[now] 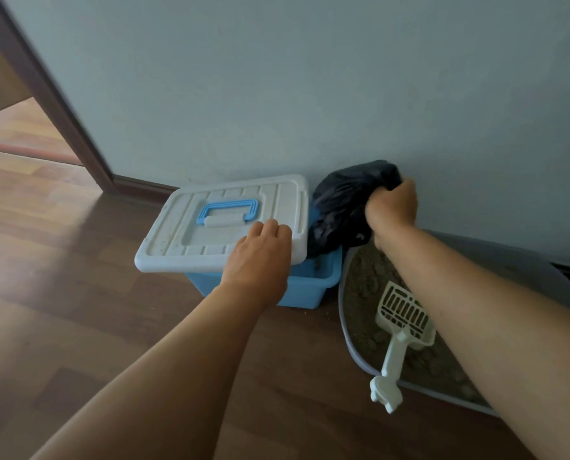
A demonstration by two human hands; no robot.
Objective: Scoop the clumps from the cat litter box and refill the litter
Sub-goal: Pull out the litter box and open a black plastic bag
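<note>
Nearest, the scoop (401, 327) lies in the litter box (345, 313), its handle pointing out over the near rim, under the right forearm. The left hand (257, 260) holds the near edge of the lid (184, 234), which sits askew to the left on the blue bin (306, 290). Farthest, the right hand (393, 207) clenches the black bag (340, 200) over the bin's uncovered right end.

We were in a home, down near the floor of a room. It had a wood-laminate floor (61, 260), a pale grey-blue wall (277, 78) with dark brown skirting (144, 187), and a door frame (44, 84) at the upper left with more wooden flooring beyond it. Along the wall stood a cat litter box (342, 303), a blue storage bin (306, 290) with a white lid (210, 224), and a black bag (340, 200).
</note>
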